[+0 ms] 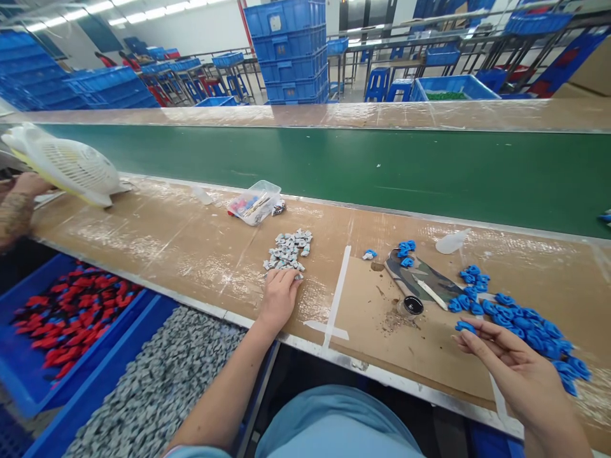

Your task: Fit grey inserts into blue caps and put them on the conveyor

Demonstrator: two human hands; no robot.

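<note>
— Head view: what's her left hand (279, 298) doing?
— Fingers curled onto the grey parts (287, 252), bench (191, 242) centre.
— And at four o'clock?
— Right hand (513, 369) pinching one blue piece (465, 327) beside the blue pile (525, 321).

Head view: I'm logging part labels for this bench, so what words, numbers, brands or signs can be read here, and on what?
None can be read.
Stacked blue crates: a pale label on the top crate, too small and blurred.
Clear plastic box: no readable print.
Small dark jar: no legible marking.
Left hand at the grey pieces, right hand holding a blue piece: no lettering visible.
</note>
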